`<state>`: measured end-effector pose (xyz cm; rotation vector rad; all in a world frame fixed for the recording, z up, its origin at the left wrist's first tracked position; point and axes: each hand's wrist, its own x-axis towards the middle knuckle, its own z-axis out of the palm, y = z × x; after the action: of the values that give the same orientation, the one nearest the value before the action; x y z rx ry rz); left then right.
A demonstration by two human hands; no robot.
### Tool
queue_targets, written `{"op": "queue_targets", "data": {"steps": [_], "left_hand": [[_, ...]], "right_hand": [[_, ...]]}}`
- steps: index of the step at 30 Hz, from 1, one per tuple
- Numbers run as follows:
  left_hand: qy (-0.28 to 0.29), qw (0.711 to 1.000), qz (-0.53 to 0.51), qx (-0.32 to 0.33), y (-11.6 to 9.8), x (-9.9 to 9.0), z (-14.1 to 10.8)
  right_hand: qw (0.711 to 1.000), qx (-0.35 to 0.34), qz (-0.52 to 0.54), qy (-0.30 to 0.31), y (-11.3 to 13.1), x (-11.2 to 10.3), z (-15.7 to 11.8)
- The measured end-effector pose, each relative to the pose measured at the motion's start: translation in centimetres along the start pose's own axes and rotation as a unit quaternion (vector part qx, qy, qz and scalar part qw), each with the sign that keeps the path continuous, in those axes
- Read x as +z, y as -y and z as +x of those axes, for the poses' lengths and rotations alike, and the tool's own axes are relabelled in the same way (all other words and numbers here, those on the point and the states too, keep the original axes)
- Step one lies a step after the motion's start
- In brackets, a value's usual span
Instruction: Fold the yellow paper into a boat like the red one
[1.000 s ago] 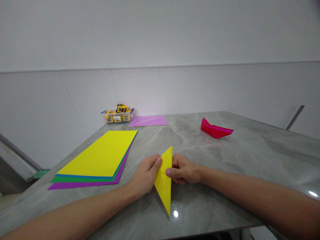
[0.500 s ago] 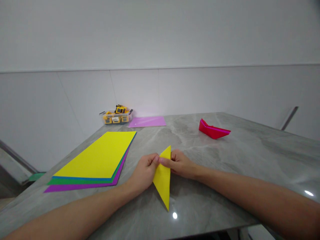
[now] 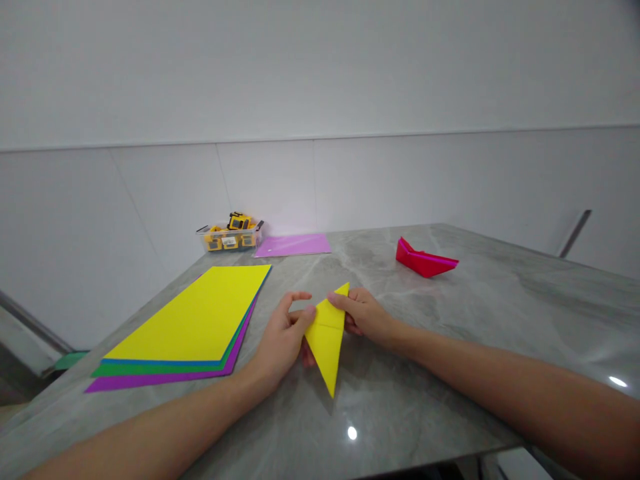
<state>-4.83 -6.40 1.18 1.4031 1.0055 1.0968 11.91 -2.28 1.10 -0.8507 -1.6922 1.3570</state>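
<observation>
A folded yellow paper (image 3: 327,340) is held above the grey table, its long point aimed down toward the near edge. A crease line crosses its upper part. My left hand (image 3: 284,333) grips its left corner, thumb on top and index finger raised off the paper; some fingertips show beneath it. On the upper right edge, my right hand (image 3: 367,315) pinches the paper with the thumb on its face and the other fingers behind.
Left on the marbled table (image 3: 400,427) lies a stack of coloured sheets, yellow (image 3: 200,313) on top. A red folded paper boat (image 3: 425,261) sits back right. At the back are a pink sheet (image 3: 294,245) and a clear box (image 3: 230,240) of yellow toy pieces.
My left hand has shifted to the paper's left corner and its index finger has lifted. My right thumb has moved up and right. The paper's lower point has risen, and its face looks wider.
</observation>
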Motion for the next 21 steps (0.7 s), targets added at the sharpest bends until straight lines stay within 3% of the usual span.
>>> {"op": "queue_targets", "data": {"steps": [4,11,16,21], "left_hand": [[-0.024,0.998,-0.044,0.048,-0.7,-0.6,-0.1],[-0.02,0.998,-0.017,0.061,-0.9,-0.9,-0.2],[-0.041,0.997,0.034,0.051,-0.6,-1.3,0.1],[-0.031,0.995,0.075,0.058,-0.8,-1.1,-0.3]], "right_hand": [[0.999,-0.012,0.013,-0.036,-0.1,-0.3,0.3],[0.999,-0.024,-0.035,0.018,0.1,0.3,-0.3],[0.994,-0.086,-0.04,-0.061,0.5,0.1,-0.6],[0.972,-0.136,-0.188,-0.017,0.8,-0.3,-1.0]]}}
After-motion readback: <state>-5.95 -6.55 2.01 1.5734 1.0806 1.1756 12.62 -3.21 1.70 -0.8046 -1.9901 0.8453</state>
